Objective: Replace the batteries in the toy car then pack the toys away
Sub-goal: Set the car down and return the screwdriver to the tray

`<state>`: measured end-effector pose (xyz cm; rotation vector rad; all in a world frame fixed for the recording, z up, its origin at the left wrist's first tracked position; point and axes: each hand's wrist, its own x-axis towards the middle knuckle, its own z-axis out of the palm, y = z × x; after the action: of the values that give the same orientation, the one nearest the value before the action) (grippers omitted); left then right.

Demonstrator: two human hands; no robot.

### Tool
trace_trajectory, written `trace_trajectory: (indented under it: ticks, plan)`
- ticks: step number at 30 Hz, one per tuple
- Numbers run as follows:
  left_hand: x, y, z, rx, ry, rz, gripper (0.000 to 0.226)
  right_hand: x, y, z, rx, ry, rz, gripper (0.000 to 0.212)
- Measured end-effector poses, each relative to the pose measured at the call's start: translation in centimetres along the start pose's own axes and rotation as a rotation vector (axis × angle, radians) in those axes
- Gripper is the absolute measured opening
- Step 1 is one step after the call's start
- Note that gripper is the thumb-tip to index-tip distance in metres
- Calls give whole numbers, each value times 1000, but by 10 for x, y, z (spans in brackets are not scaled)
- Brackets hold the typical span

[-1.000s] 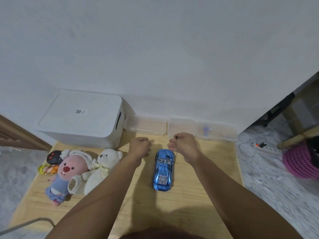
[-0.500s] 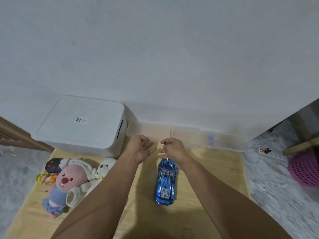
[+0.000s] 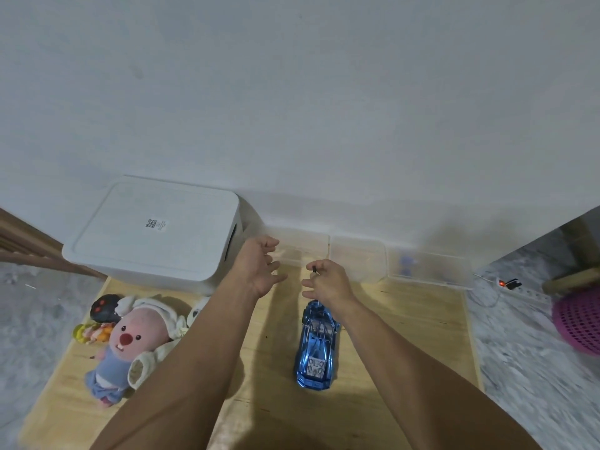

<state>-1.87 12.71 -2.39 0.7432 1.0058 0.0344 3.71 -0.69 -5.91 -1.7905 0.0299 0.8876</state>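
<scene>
The blue toy car [image 3: 316, 347] lies on the wooden table [image 3: 406, 336] below my right hand [image 3: 328, 280], which pinches a thin screwdriver [image 3: 315, 269]. My left hand [image 3: 259, 266] hovers with fingers spread, holding nothing. Behind: three clear bins [image 3: 358, 259], the right one holding a blurred blue item; a lidded white box [image 3: 156, 235] with an unreadable QR label [image 3: 156, 224]. At the left: plush toys [image 3: 130, 339].

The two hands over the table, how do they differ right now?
The left hand is open, fingers spread and holding nothing; the right hand pinches a thin screwdriver. The left hand reaches toward the clear bins; the right hand hovers above the front of the blue car. Both are bare and raised above the wooden table.
</scene>
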Motion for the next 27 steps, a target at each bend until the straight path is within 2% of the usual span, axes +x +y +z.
trace_trajectory:
  ticks: [5, 9, 14, 20, 24, 27]
  plan:
    - [-2, -1, -2, 333, 33, 106, 43, 3, -1, -2, 15, 22, 9, 22]
    - [1, -4, -6, 467, 15, 151, 63, 3, -1, -4, 11, 43, 31, 23]
    - [5, -7, -9, 444, -39, 185, 73, 2, -5, -9, 91, 116, 54, 20]
    - [5, -5, -12, 424, -61, 182, 75, 3, -14, -15, 221, 331, 66, 10]
    - [4, -5, -12, 417, -67, 189, 76, 4, -26, -10, 413, 318, 164, 18]
    - [5, -5, -12, 422, -74, 186, 76, 1, -34, 1, 478, 223, 230, 25]
